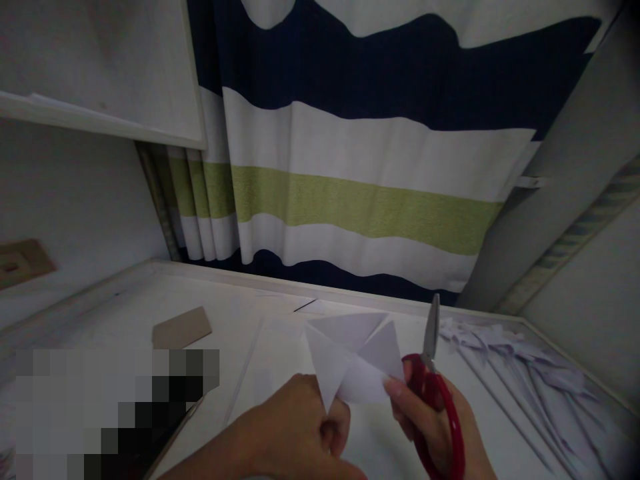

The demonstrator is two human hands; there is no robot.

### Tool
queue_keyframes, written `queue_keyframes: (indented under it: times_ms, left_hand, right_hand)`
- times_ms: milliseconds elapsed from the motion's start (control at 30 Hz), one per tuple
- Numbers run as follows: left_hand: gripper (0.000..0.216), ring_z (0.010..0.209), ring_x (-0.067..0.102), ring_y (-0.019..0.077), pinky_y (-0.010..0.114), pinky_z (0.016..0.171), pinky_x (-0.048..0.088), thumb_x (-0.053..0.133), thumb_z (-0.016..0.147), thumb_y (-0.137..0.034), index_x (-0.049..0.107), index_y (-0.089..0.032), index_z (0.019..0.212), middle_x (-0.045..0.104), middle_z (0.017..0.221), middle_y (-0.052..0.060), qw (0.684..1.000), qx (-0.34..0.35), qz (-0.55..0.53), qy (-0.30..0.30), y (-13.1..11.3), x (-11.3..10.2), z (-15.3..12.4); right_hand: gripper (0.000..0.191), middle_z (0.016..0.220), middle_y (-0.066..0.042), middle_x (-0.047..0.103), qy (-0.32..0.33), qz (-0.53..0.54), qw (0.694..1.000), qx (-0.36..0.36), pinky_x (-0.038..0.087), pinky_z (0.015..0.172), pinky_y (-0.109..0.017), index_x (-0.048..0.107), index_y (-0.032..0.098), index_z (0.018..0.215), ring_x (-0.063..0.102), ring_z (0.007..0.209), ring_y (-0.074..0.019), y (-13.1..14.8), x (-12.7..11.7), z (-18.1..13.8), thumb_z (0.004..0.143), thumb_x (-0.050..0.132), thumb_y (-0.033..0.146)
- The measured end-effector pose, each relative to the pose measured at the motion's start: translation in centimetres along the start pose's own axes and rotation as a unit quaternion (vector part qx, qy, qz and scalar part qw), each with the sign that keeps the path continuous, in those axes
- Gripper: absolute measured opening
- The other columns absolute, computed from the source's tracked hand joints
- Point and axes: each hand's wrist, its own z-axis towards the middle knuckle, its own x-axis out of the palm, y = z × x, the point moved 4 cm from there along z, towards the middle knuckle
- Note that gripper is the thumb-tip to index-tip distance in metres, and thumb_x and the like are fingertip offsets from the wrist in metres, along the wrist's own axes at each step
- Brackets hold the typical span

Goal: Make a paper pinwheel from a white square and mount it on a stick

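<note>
My left hand (295,430) is closed, pinching the lower corner of a folded white paper piece (353,360) held above the desk. My right hand (430,420) grips red-handled scissors (435,393), blades closed and pointing up, while its fingertips also touch the paper's right edge. The paper shows several triangular folds fanning upward.
White desk (125,313) with raised rim; flat white sheets (280,360) lie under the hands. A brown cardboard piece (181,327) lies at left. Several thin paper strips (520,360) are piled at right. A striped curtain (360,200) hangs behind; a shelf (100,113) is upper left.
</note>
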Motion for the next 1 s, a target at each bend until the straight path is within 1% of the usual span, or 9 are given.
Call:
queue_keyframes:
  times_ms: [67, 167, 300, 367, 467, 667, 767, 867, 1000]
  left_hand:
    - [0.028, 0.051, 0.046, 0.0085, 0.013, 0.042, 0.032, 0.066, 0.063, -0.041, 0.056, -0.015, 0.063, 0.047, 0.054, -0.004, 1.0, -0.004, 0.007, 0.008, -0.1, 0.6, 0.2]
    - [0.031, 0.058, 0.049, 0.0108, 0.016, 0.05, 0.039, 0.06, 0.07, -0.045, 0.06, -0.017, 0.083, 0.05, 0.064, -0.002, 1.0, 0.01, -0.004, 0.0, -0.5, 0.7, 0.1]
    - [0.027, 0.068, 0.049, 0.0123, 0.02, 0.063, 0.042, 0.044, 0.083, -0.038, 0.057, -0.018, 0.095, 0.054, 0.079, 0.001, 0.998, 0.023, -0.03, -0.059, -1.1, 0.1, -0.7]
    - [0.03, 0.073, 0.051, 0.013, 0.021, 0.068, 0.043, 0.037, 0.086, -0.04, 0.055, -0.017, 0.093, 0.054, 0.085, 0.003, 0.993, 0.012, -0.068, -0.091, -1.2, -0.2, -1.1]
    - [0.037, 0.07, 0.052, 0.0128, 0.021, 0.064, 0.044, 0.03, 0.087, -0.045, 0.053, -0.015, 0.092, 0.055, 0.081, 0.003, 0.987, -0.026, -0.112, -0.109, -1.0, -0.4, -1.3]
    - [0.044, 0.086, 0.054, 0.0201, 0.032, 0.085, 0.034, 0.025, 0.088, -0.046, 0.061, -0.022, 0.079, 0.064, 0.08, 0.001, 0.997, -0.067, 0.003, -0.037, 0.2, 0.8, -1.5]
    - [0.042, 0.079, 0.056, 0.0189, 0.029, 0.081, 0.036, 0.029, 0.086, -0.048, 0.062, -0.022, 0.077, 0.065, 0.076, 0.0, 0.994, -0.101, 0.004, -0.034, 1.2, 0.9, -1.6]
    - [0.052, 0.073, 0.057, 0.0157, 0.024, 0.074, 0.039, 0.021, 0.088, -0.049, 0.058, -0.019, 0.067, 0.062, 0.07, 0.0, 0.99, -0.123, -0.034, -0.064, 1.0, 0.0, -1.6]
    - [0.056, 0.068, 0.057, 0.0144, 0.022, 0.072, 0.04, 0.02, 0.086, -0.049, 0.052, -0.016, 0.054, 0.057, 0.058, -0.001, 0.977, -0.062, -0.147, -0.141, -0.1, -2.3, -1.9]
  right_hand:
    - [0.037, 0.046, 0.006, 0.045, -0.017, 0.014, 1.0, -0.001, 0.026, 0.04, -0.019, 0.043, 0.018, 0.064, 0.036, 0.041, -0.0073, -0.2, 0.0, -0.3, 0.065, 0.068, 0.045]
    - [0.036, 0.048, 0.005, 0.047, 0.003, 0.011, 1.0, 0.006, 0.029, 0.04, -0.02, 0.044, 0.018, 0.064, 0.038, 0.042, -0.0077, -0.3, 0.4, -0.6, 0.067, 0.066, 0.046]
    - [0.038, 0.048, 0.003, 0.048, 0.015, 0.002, 1.0, 0.003, 0.031, 0.04, -0.02, 0.047, 0.016, 0.06, 0.041, 0.041, -0.0086, -0.3, 0.9, -0.4, 0.065, 0.066, 0.049]
    - [0.038, 0.047, 0.003, 0.047, 0.019, -0.008, 1.0, -0.007, 0.031, 0.04, -0.02, 0.048, 0.016, 0.057, 0.041, 0.041, -0.0087, -0.2, 1.0, -0.2, 0.065, 0.065, 0.048]
    - [0.039, 0.045, 0.003, 0.047, 0.031, -0.028, 0.999, -0.015, 0.032, 0.038, -0.02, 0.049, 0.015, 0.057, 0.04, 0.039, -0.0086, -0.2, 1.3, -0.2, 0.064, 0.064, 0.05]
    - [0.04, 0.045, 0.004, 0.046, 0.085, -0.027, 0.996, -0.005, 0.034, 0.037, -0.019, 0.048, 0.017, 0.061, 0.041, 0.039, -0.0091, -0.2, 2.5, -0.8, 0.067, 0.059, 0.054]
    - [0.043, 0.045, 0.004, 0.044, 0.113, -0.024, 0.993, -0.019, 0.032, 0.036, -0.019, 0.046, 0.017, 0.06, 0.037, 0.038, -0.008, -0.2, 3.1, -1.0, 0.07, 0.054, 0.058]
    - [0.053, 0.042, 0.005, 0.04, 0.153, -0.008, 0.987, -0.038, 0.029, 0.035, -0.019, 0.047, 0.018, 0.058, 0.032, 0.037, -0.0076, -0.4, 3.5, -1.0, 0.067, 0.046, 0.07]
    - [0.062, 0.049, 0.001, 0.047, 0.203, 0.029, 0.979, -0.017, 0.037, 0.041, -0.023, 0.057, 0.017, 0.068, 0.04, 0.042, -0.0108, -0.7, 3.7, -1.4, 0.057, 0.049, 0.077]
